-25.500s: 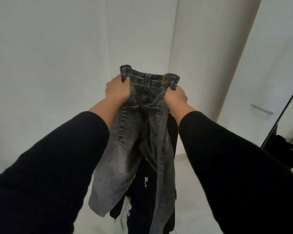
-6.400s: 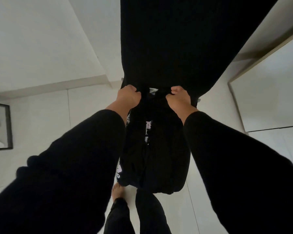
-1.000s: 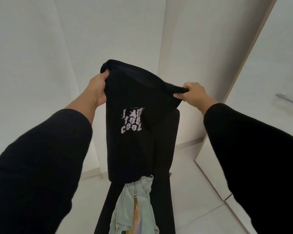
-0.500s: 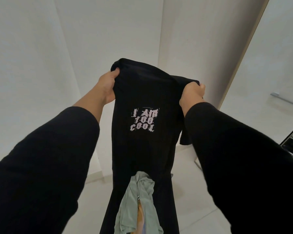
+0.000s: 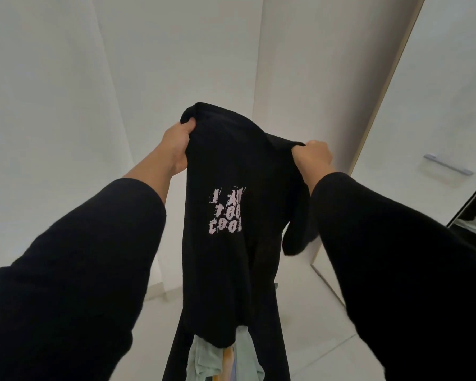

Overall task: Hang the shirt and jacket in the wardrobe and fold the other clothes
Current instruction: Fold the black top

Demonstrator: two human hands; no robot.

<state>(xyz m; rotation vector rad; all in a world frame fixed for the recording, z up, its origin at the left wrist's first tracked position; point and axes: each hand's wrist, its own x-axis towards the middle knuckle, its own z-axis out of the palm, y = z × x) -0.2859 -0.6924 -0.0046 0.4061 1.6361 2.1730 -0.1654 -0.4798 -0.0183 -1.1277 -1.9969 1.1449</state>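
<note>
Between the two raised arms, a black T-shirt (image 5: 226,188) is held up in front of the white walls (image 5: 66,105). Its upper edge is pinched at the left by the left hand (image 5: 176,144), whose grip is clamped on a bunched fold of the fabric, and at the right by the right hand (image 5: 315,158), whose grip is closed in a fist around the other end of that edge. Pale lettering (image 5: 226,213) is seen on the front of the garment, partly hidden by a crease, with "TOO" and "COOL" readable. A short sleeve (image 5: 297,232) is left hanging loose below the right hand. Both forearms are covered by black sleeves (image 5: 94,257). Beneath the hanging hem, a pale green garment (image 5: 204,358) with a streak of orange and yellow is seen, laid on a dark surface (image 5: 272,339) whose nature cannot be told. A light tiled floor (image 5: 313,325) is shown below. At the right, a white wardrobe door (image 5: 437,105) with a metal handle (image 5: 448,168) is visible, and at the far right edge a dark opening with some cloth inside is glimpsed.
</note>
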